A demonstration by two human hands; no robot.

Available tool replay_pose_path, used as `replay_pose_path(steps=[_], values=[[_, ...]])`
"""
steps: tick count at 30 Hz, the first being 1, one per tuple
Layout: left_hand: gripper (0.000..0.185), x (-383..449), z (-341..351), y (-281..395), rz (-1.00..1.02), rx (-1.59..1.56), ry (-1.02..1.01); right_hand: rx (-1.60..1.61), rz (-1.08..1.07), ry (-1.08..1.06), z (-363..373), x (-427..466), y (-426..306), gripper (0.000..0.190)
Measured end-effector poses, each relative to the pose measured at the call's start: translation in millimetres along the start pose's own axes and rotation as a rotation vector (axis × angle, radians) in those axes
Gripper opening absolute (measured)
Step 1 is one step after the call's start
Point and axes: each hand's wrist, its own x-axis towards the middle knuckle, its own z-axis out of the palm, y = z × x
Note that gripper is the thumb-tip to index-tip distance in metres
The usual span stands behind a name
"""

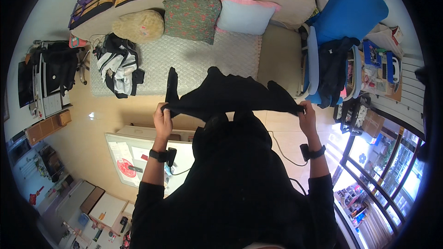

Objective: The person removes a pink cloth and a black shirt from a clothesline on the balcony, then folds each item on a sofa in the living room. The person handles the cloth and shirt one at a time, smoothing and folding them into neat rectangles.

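A black garment (228, 91) is stretched sideways between my two hands, in front of the sofa's edge. My left hand (163, 120) grips its left end, the thumb pressed on the cloth, and a narrow strip like a sleeve rises beside it. At the right end, the fingers of my right hand (307, 117) are closed on the cloth's corner. Each wrist wears a dark strap with a small box. A black and white jacket (121, 65) lies crumpled on the left part of the sofa.
Beyond the garment stands a sofa with a quilted cover (152, 62), holding a green patterned cushion (192, 16) and a white cushion with pink trim (244, 14). A blue chair (313, 65) bears dark clothing (334, 69). A low table (114, 155) is at the left; a cable hangs near my right wrist.
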Motion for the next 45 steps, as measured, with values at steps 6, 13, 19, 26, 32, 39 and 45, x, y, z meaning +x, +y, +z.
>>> replay_pose_path(steps=[6, 13, 19, 26, 32, 39, 45], values=[[0.018, 18, -6, 10, 0.031, 0.040, -0.103, -0.003, 0.083, -0.239, -34, 29, -14, 0.020], [0.030, 166, 80, -37, -0.031, 0.136, -0.195, -0.100, -0.108, -0.195, -17, 210, 18, 0.015], [0.036, 285, 194, -123, 0.034, 0.198, 0.095, -0.061, -0.119, 0.274, 87, 366, 81, 0.026], [0.037, 212, 266, -208, -0.190, 0.222, -0.048, -0.104, -0.040, 0.172, 193, 305, 174, 0.036], [0.036, 55, 293, -298, -0.548, 0.359, -0.507, -0.274, 0.456, -0.224, 258, 155, 334, 0.040], [0.036, 14, 335, -355, -0.559, 0.434, -0.374, -0.344, 0.354, -0.029, 312, 118, 417, 0.036], [0.037, 131, 334, -353, -0.169, 0.453, -0.055, -0.517, 0.356, 0.438, 258, 197, 427, 0.054]])
